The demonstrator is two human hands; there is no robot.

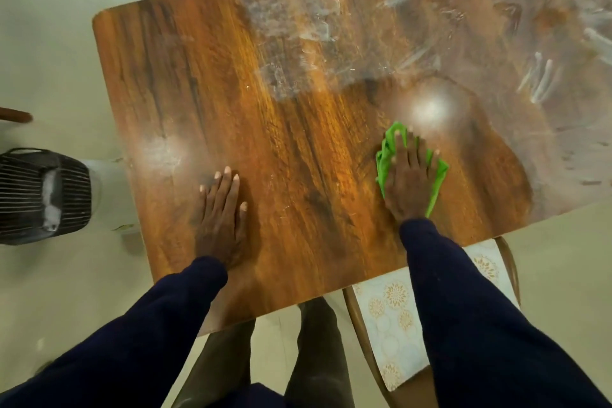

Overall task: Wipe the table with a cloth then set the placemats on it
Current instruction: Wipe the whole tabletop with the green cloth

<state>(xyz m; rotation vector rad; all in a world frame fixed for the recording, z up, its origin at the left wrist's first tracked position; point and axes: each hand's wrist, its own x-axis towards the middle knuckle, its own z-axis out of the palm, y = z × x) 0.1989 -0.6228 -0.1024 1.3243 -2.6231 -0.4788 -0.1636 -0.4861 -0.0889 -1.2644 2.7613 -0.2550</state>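
- Head view: pale floral placemats (394,318) are waiting on the wooden chair (353,315), nearest.
- Left hand (220,209) is lying flat, fingers straight, on the glossy brown wooden table (298,129).
- Right hand (409,182), fingers spread, is pressing the crumpled green cloth (438,175) down on the table: wiping step.
- Whitish smears (298,20) are showing beyond, so the next strokes probably need reaching forward.

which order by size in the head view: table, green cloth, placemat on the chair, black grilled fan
1. table, by far the largest.
2-3. black grilled fan and placemat: they look alike. The frame crops the fan and a sleeve hides part of the placemat, so unranked.
4. green cloth, mostly under the right hand.
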